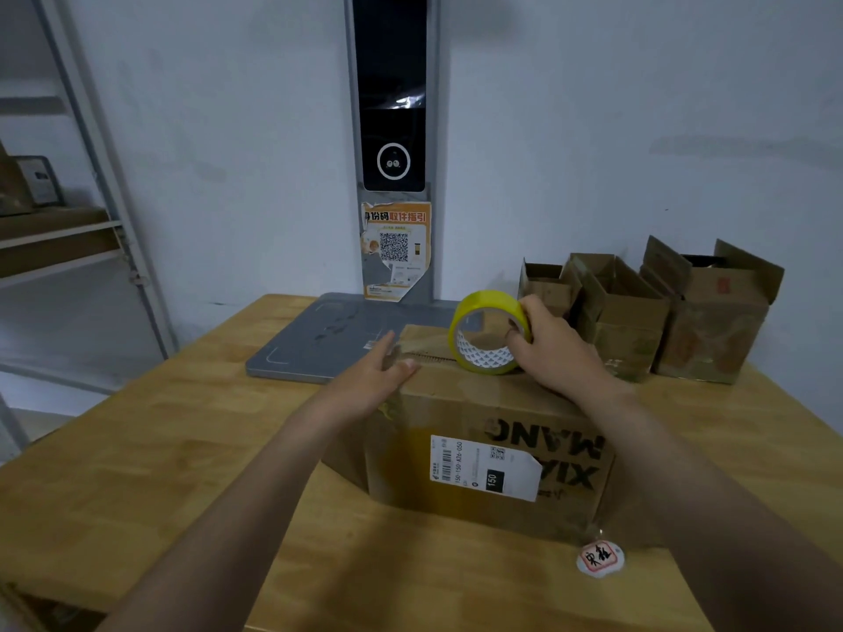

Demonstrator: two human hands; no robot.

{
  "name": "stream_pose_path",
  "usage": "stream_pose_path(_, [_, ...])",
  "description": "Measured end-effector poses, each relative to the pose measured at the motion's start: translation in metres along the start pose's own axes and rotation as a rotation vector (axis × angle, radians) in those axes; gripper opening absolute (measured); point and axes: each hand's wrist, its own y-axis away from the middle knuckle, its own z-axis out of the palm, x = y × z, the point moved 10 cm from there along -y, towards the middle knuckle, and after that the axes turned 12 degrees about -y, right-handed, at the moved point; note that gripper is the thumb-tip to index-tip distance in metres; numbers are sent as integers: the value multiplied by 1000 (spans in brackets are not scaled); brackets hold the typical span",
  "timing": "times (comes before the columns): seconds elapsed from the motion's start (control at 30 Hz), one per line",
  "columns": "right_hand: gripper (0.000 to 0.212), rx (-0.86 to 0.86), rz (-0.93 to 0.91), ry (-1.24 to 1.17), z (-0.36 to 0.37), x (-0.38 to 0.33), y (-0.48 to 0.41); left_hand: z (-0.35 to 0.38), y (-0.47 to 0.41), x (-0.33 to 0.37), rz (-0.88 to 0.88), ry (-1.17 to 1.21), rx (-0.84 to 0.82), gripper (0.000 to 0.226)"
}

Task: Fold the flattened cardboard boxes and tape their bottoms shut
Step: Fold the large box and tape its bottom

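- Now, the light wooden table [137,449] fills the lower frame, and the work sits in its middle.
- The big brown cardboard box [460,394] stands bottom-up at centre. Its flaps meet in a seam [433,355] that needs tape.
- Three smaller brown folded boxes [634,321] wait at the right.
- The left hand [372,376] presses straight fingers on the box top at the seam's left end. Push hard there, so the tape's end cannot slip.
- The right hand [554,344] grips the yellow tape roll [483,303], fingers curled round its rim, standing on the seam. Best to pull it straight along the seam, low and tight, then rub the tape flat.
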Motion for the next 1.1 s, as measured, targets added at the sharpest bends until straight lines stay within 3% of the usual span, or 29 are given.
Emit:
stream_pose_path(0.13, [11,4,-37,-56,3,-3,0,-3,0,25,202,-391,-21,54])
stream_pose_path(0.3, [15,-10,-56,-117,7,-4,3,3,1,36,231,-645,-109,57])
stream_pose_path(0.53, [25,-22,-81,-123,13,-10,1,24,3,80,354,-672,-147,55])
stream_pose_path(0.73, [19,-52,-47,-159,15,-9,-3,26,4,79,310,-659,-148,59])
stream_pose_path(1.03, [3,-20,6,31,-4,-13,-7,27,5,71,260,-713,-95,69])
stream_pose_path(1.1, [12,45,29,55,-33,-1,-3,27,5,68,246,-723,-94,72])
